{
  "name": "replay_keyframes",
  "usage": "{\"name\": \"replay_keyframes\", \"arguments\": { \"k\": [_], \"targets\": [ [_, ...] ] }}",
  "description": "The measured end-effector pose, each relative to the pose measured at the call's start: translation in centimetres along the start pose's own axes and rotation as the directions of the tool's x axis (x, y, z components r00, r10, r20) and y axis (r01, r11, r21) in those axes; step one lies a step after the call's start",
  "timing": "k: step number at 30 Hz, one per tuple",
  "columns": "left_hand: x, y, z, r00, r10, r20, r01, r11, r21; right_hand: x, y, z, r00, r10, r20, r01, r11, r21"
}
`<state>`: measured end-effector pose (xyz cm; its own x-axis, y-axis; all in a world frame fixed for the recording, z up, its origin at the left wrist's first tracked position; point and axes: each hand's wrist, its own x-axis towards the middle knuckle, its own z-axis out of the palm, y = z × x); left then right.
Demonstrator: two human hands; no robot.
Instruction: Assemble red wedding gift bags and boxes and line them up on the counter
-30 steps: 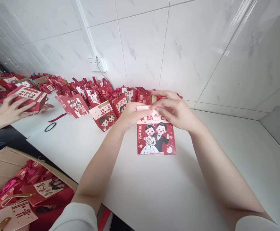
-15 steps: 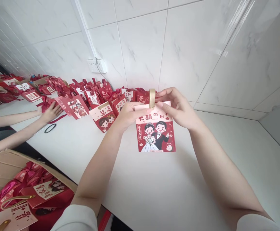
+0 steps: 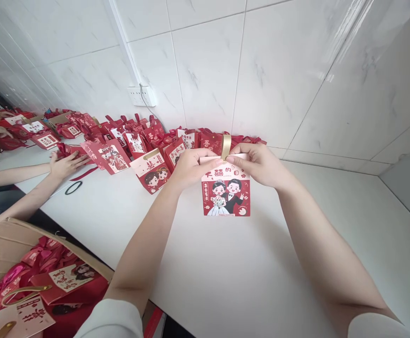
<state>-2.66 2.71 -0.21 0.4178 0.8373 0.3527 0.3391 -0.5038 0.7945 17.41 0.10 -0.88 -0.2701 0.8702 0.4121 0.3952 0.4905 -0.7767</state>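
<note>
Both hands pinch the top edge of a red and pink gift bag (image 3: 226,197) printed with a cartoon wedding couple. My left hand (image 3: 195,165) grips its upper left, thumb on the front and fingers behind. On the upper right, my right hand (image 3: 259,164) holds it the same way. Between my two thumbs a gold ribbon handle (image 3: 226,146) loops upward. The bag is upright with its printed front towards me. Just left of my left hand stands another gift bag (image 3: 151,171) with a pink top.
Many red gift bags and boxes (image 3: 134,141) line the tiled wall on the white table (image 3: 205,281). At lower left, a cardboard box (image 3: 0,232) holds more. A co-worker's hands (image 3: 65,164) touch a red box, near a black ring (image 3: 73,188). Another person's hands show at far left.
The gift bag has tilted slightly, and its bottom edge appears higher. My right hand has shifted a little down onto the top edge. The co-worker's hands have moved around the red box.
</note>
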Motion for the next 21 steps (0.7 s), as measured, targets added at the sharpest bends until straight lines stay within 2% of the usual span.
{"name": "replay_keyframes", "arguments": {
  "k": [4,9,12,18,21],
  "targets": [
    [0.1,-0.2,-0.2,0.998,0.056,0.043,-0.056,0.998,0.015,-0.1,0.2,0.1,0.998,-0.053,0.036,0.054,0.998,-0.017],
    [0.1,-0.3,-0.8,0.983,0.105,0.152,-0.097,0.994,-0.057,-0.2,0.4,-0.2,0.983,-0.166,0.082,0.171,0.984,-0.053],
    [0.0,-0.3,-1.0,0.973,0.122,0.195,-0.110,0.991,-0.070,-0.3,0.4,-0.5,0.976,-0.177,0.125,0.189,0.978,-0.086],
    [-0.3,-0.2,-0.9,0.973,0.151,0.176,-0.179,0.971,0.156,-0.2,0.5,-0.9,0.974,-0.171,0.147,0.191,0.973,-0.131],
    [-0.3,-0.5,-0.7,0.972,0.119,0.201,-0.163,0.963,0.216,-0.1,1.2,-0.9,0.976,-0.126,0.180,0.154,0.976,-0.152]
  ]
}}
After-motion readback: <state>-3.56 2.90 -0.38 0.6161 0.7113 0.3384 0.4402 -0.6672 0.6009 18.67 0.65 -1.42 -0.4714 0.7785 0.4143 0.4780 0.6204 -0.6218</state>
